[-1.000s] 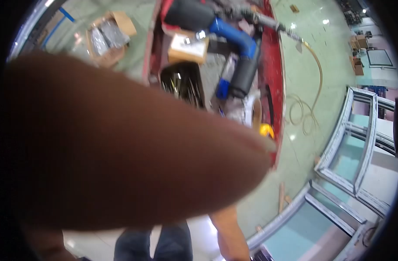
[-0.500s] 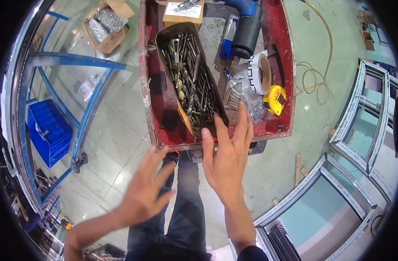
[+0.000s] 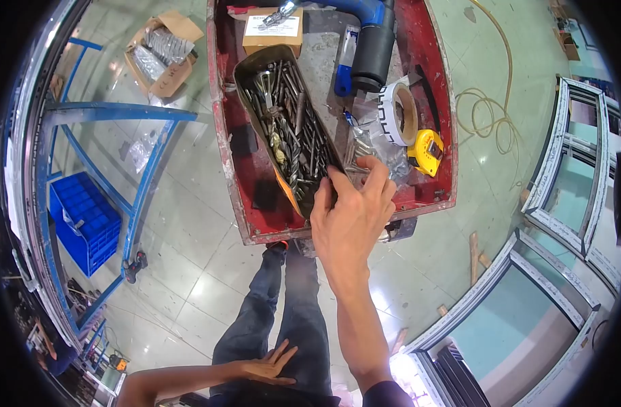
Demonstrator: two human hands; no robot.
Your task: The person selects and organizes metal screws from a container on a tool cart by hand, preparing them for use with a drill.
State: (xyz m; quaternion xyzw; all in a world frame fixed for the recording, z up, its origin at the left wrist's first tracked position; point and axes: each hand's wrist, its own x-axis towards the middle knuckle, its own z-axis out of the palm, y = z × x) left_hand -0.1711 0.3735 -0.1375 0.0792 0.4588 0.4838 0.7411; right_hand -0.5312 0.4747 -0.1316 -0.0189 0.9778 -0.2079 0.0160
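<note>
My right hand (image 3: 351,210) is at the near end of a long dark bin (image 3: 251,112) packed with metal drill bits (image 3: 304,129). Its thumb and forefinger come close together over the bin's near corner; whatever lies between the tips is hidden. The other fingers curl beside a clear plastic bag of screws (image 3: 365,146). My left hand (image 3: 273,366) hangs low in front of my thighs, fingers spread and holding nothing. The bin sits in a red metal tray (image 3: 232,197).
In the tray also lie a blue-and-black power tool (image 3: 375,54), a blue-handled knife (image 3: 344,71), a tape roll (image 3: 405,115), a yellow tape measure (image 3: 427,152) and a small carton (image 3: 273,37). A blue frame (image 3: 130,112) and blue crate (image 3: 86,220) stand left; window frames (image 3: 500,298) lie right.
My right hand has moved forward onto the bin's near corner, and its fingers have curled in. My left hand has dropped back and down toward my body.
</note>
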